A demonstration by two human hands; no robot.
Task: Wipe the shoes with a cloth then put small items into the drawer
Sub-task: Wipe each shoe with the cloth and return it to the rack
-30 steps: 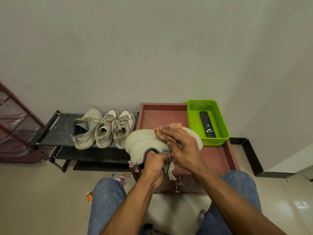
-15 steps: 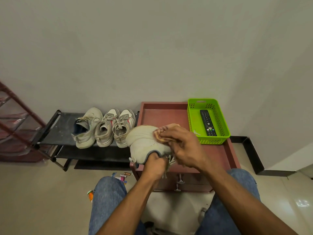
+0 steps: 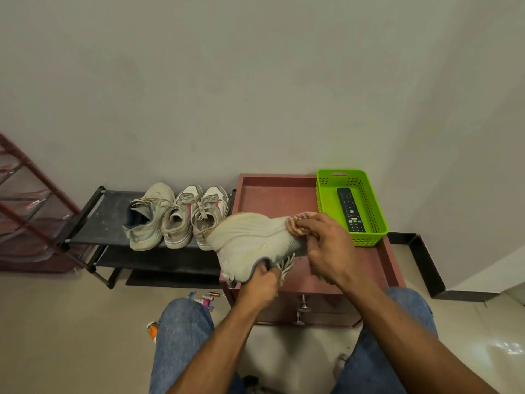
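The left hand (image 3: 260, 282) is gripping the shoe (image 3: 252, 240) at its collar above the desk (image 3: 272, 194); the right hand (image 3: 326, 248) is pinching the cloth (image 3: 298, 223) against it. Wiping looks underway; small items (image 3: 203, 300) are lying on the floor, drawer (image 3: 326, 311) closed.

Left hand (image 3: 260, 285) holds a shoe (image 3: 252, 240) by its collar over the surface (image 3: 278, 194); right hand (image 3: 326, 248) presses a cloth (image 3: 298, 224) on it.
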